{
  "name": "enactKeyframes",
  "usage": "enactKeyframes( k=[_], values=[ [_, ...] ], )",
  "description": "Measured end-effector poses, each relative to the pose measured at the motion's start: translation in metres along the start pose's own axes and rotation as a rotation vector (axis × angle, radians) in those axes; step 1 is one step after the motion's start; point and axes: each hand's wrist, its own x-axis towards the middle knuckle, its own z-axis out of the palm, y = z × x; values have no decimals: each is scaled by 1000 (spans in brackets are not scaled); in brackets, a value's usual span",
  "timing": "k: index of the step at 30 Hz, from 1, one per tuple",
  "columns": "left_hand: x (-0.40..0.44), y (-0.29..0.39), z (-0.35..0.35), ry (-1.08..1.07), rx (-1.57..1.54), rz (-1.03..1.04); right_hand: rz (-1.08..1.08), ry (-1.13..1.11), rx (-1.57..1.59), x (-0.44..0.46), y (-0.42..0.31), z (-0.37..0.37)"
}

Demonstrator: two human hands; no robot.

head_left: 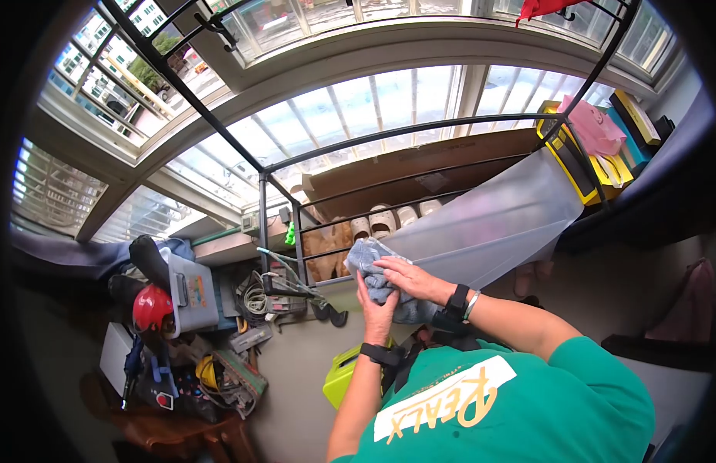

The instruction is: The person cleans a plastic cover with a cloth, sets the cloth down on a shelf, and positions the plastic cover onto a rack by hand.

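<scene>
A crumpled grey-blue cloth (375,287), partly in what looks like clear plastic, is held between both hands in front of the chest. My left hand (377,309) supports it from below and the left, fingers pointing up. From the right, my right hand (412,279) lies over the cloth with its fingers closed against it. Just beyond the hands is a black metal rack (300,243), with a translucent plastic bin or sheet (481,224) along its right part. Pale slippers (383,221) and a furry brown item (327,251) sit behind the rack's bars.
To the left, a grey plastic box (194,293), a red helmet (152,307), coiled cable (255,299) and a tool bag (234,384) crowd the floor. A lime-green case (341,376) stands near my body. Yellow boxes (562,158) and pink cloth (593,127) are at the rack's right end.
</scene>
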Motion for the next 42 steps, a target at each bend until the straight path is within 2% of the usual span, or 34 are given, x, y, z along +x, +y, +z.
enactKeyframes(
  k=[2, 3, 6, 7, 10, 11, 12, 14, 15, 19, 21, 24, 26, 29, 34, 38, 42],
  values=[
    [2, 16, -4, 7, 161, -20, -7, -66, -22, -4, -4, -4],
    [4, 11, -1, 52, 184, -21, -12, -98, -34, -6, -7, -7],
    [7, -1, -1, 16, 215, -103, -63, -167, -54, -8, 0, -8],
    [9, -2, -2, 3, 269, -71, -81, -182, -56, -8, 2, -7],
    [11, 10, -10, -45, 264, -189, -117, -211, -80, -7, 1, -10],
    [14, -13, -9, 35, 198, -136, -113, -206, -96, -8, 1, -13],
    [10, -5, -10, 87, 141, -162, -109, -193, -115, -10, -2, -18],
    [8, 17, 0, 149, 18, -201, -85, -26, -171, -19, -5, -38],
    [11, -5, -2, 183, -24, -196, -66, 68, -204, -27, -4, -53],
    [7, 3, -6, 275, -82, -219, 98, 696, -596, -78, 35, -144],
    [7, -3, -15, 329, -67, -217, 283, 930, -798, -113, 56, -191],
    [8, -6, -28, 417, -81, -222, 700, 1064, -905, -153, 68, -241],
    [12, -5, -35, 458, -92, -207, 773, 1041, -836, -171, 77, -263],
    [16, 18, -38, 534, -18, -211, 671, 871, -1073, -172, 75, -268],
    [30, 12, -56, 643, 48, -155, 421, 588, -1115, -125, 65, -261],
    [36, 7, -62, 658, 299, -108, 158, 222, -1142, -66, 47, -219],
    [33, 4, -62, 720, 640, -23, 12, 9, -1109, -31, 38, -168]
  ],
)
